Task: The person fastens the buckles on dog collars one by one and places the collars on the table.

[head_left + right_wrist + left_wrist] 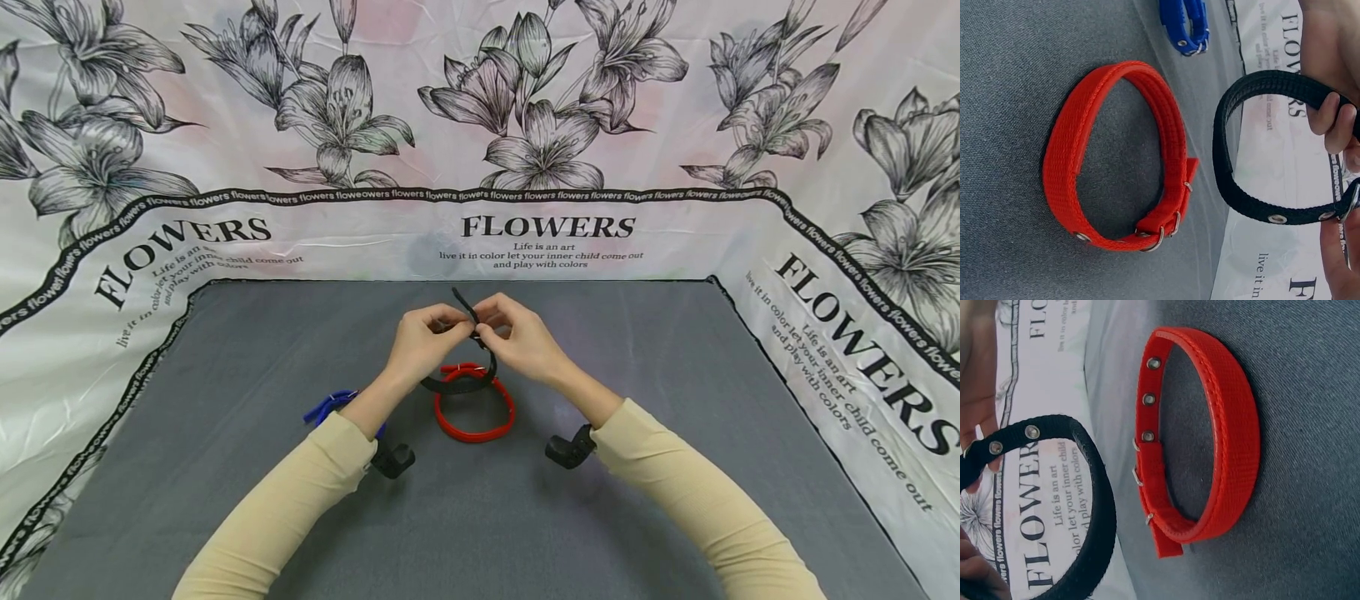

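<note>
Both hands are raised over the middle of the table, holding a black collar (459, 386) between them. My left hand (422, 340) pinches the strap from the left, with its fingers bent over the band in the right wrist view. Opposite it, my right hand (527, 337) pinches the collar near its metal buckle (1351, 200). One strap end sticks up above the fingertips, and the rest hangs in a loop with metal eyelets (1032, 432). Fingers hide part of the buckle. Beneath lies a red collar (474, 437), its strap through its buckle in a closed loop.
A blue collar (328, 407) lies on the grey tabletop (637, 350), left of the red one and partly behind the left wrist. White floral cloth (540, 250) printed with lettering stands around the back and sides. Black wrist cameras (572, 448) sit below both wrists.
</note>
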Action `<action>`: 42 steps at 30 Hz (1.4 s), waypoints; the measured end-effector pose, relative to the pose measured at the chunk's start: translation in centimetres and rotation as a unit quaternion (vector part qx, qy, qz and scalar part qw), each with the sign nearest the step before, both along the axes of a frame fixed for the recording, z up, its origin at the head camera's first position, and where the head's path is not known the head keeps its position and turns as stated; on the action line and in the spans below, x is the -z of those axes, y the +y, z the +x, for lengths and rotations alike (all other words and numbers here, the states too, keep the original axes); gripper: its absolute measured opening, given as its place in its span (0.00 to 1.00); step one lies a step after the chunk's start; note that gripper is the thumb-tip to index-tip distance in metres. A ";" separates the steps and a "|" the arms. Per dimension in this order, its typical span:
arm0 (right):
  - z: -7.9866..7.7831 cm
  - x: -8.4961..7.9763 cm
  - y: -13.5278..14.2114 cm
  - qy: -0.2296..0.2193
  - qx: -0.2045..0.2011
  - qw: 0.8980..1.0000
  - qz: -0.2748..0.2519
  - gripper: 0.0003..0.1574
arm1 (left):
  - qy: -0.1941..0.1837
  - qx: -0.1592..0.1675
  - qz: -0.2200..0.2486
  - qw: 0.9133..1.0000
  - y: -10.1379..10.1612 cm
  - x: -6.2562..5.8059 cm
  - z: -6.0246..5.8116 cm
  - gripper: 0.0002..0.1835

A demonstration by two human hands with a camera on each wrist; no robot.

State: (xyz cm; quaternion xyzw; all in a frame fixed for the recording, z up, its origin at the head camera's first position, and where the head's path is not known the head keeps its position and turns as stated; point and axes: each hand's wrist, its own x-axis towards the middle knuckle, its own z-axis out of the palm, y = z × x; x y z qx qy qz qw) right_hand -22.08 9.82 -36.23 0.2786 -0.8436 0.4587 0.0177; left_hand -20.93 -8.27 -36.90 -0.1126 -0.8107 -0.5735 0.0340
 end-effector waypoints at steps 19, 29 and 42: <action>-0.4 0.3 0.3 0.017 0.043 0.999 -0.020 0.14 | -0.032 0.018 -0.023 0.999 -0.8 0.2 0.0 0.13; -0.6 0.2 0.5 -0.003 0.031 0.999 0.026 0.10 | -0.022 0.016 0.005 1.000 -0.8 -0.3 0.0 0.10; -0.5 0.3 0.4 -0.019 0.041 0.999 0.017 0.12 | -0.027 0.003 0.007 1.000 -1.0 -0.4 -0.1 0.13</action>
